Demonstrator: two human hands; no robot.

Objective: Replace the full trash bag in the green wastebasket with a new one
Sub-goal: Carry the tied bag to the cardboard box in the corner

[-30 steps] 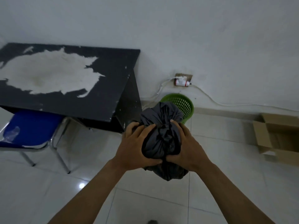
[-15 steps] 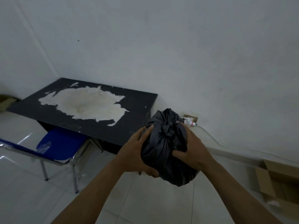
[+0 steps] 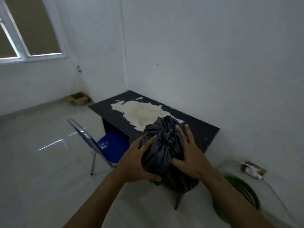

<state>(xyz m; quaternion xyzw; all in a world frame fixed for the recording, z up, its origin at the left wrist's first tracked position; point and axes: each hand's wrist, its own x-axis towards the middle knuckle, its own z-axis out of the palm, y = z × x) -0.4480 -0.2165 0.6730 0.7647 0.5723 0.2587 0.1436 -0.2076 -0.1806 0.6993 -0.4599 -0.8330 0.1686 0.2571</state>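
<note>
Now my left hand (image 3: 136, 162) and right hand (image 3: 192, 160) cup the knotted full trash bag (image 3: 162, 148) in the air before the desk (image 3: 202, 129), the green wastebasket (image 3: 243, 195) low to my right; I judge the slick plastic could slip through my spread fingers or tear.

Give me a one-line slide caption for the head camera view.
Left hand and right hand hold the tied black trash bag clear of the green wastebasket at lower right.

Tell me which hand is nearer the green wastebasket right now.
Right. The right hand holds the black trash bag on the side toward the green wastebasket; the left hand holds the bag's opposite side, farther from it.
</note>
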